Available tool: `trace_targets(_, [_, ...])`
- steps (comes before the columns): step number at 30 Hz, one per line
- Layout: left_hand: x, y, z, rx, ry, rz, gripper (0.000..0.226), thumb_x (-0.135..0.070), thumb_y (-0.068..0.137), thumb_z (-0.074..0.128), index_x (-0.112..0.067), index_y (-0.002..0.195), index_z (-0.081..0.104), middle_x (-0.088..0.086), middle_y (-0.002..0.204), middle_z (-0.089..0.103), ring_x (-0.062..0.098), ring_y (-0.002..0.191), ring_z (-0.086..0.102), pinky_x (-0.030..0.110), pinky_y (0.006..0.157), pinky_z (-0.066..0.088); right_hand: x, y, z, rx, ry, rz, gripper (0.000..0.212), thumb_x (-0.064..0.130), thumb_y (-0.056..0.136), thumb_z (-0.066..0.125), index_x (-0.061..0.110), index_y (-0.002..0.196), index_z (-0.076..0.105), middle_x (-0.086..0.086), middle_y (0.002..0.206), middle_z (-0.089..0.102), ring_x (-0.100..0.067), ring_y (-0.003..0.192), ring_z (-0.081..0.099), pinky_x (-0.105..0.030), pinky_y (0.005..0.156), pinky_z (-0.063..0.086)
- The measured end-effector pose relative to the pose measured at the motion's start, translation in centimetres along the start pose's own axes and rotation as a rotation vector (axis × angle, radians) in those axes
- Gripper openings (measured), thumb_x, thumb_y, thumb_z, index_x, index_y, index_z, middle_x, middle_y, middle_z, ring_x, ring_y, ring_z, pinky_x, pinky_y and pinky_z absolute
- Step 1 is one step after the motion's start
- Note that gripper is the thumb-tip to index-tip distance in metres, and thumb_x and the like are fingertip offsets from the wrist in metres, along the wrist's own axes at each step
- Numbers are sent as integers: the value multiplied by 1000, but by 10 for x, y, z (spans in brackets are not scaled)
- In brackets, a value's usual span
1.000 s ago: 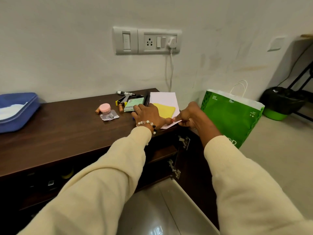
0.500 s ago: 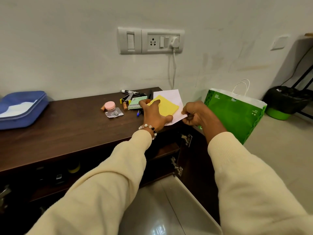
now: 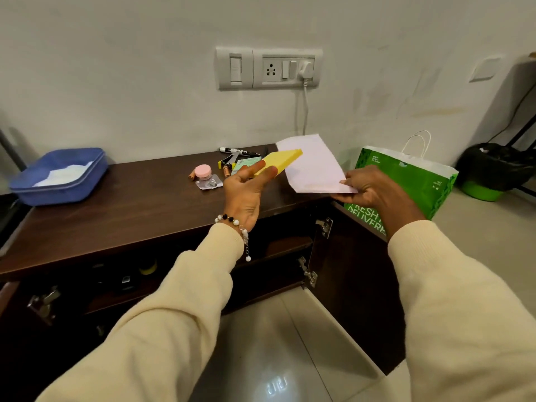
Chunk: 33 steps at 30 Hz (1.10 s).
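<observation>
Above the right end of the dark cabinet top (image 3: 130,204), at about one o'clock from the person, both hands hold paper goods clear of the wood. The left hand (image 3: 246,195) grips the near end of a yellow sticky-note pad (image 3: 282,162), thumb on one face and fingers curled under the other, so the pad juts out toward one o'clock. The right hand (image 3: 368,188) pinches a white sheet (image 3: 311,166) by its five o'clock corner, and the rest of the sheet fans up toward eleven o'clock, just behind the pad. The work looks like sorting these two apart. To do it well, the pad wants a firm, flat grip so its leaves do not splay. The sheet, held by one corner only, will likely droop or crease, so it should be moved slowly or given a second support. Small clutter lies at the pad's nine o'clock: a pink jar (image 3: 202,171) and a marker (image 3: 237,151). Whichever item goes down should land wide of these. An open cabinet door (image 3: 348,271) hangs at six o'clock beneath the right hand, and a green bag (image 3: 406,181) stands at its three o'clock.
</observation>
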<state>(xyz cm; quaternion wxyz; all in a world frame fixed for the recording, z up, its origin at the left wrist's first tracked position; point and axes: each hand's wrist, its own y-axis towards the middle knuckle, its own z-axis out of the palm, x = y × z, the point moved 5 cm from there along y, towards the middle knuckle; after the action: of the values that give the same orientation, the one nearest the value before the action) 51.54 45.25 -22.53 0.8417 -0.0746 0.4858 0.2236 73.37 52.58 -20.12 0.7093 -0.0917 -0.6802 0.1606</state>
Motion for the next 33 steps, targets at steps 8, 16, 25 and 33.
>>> trace_targets(8, [-35, -39, -51, -70, -109, -7, 23, 7, 80, 68, 5, 102, 67, 17, 132, 57, 28, 116, 59, 32, 82, 57, -10, -29, 16, 216, -109, 43, 25, -13, 94, 34, 2, 100, 54, -13, 102, 58, -27, 86, 60, -36, 49, 58])
trace_targets(16, [-12, -104, -129, 108, 93, -267, 24, 14, 85, 56, 0, 83, 75, 3, 118, 65, 11, 99, 68, 25, 74, 56, -59, -42, 36, 624, -647, 200, 38, -13, 86, 50, 5, 118, 57, -13, 102, 71, -28, 85, 70, -40, 58, 59])
trace_targets(25, [19, -130, -228, -291, 361, -393, 28, 14, 79, 67, 6, 105, 64, 17, 95, 70, 30, 87, 69, 39, 79, 58, -114, -55, 69, 635, -1263, 417, 29, -11, 88, 52, 6, 110, 62, -19, 108, 64, -37, 95, 66, -45, 63, 59])
trace_targets(33, [24, -102, -258, -514, 547, -259, 57, 4, 74, 78, -13, 124, 59, 11, 117, 65, 28, 105, 63, 48, 91, 54, -133, -34, 80, 450, -1188, 387, 20, -6, 90, 52, 0, 106, 64, -19, 102, 67, -33, 86, 69, -38, 55, 58])
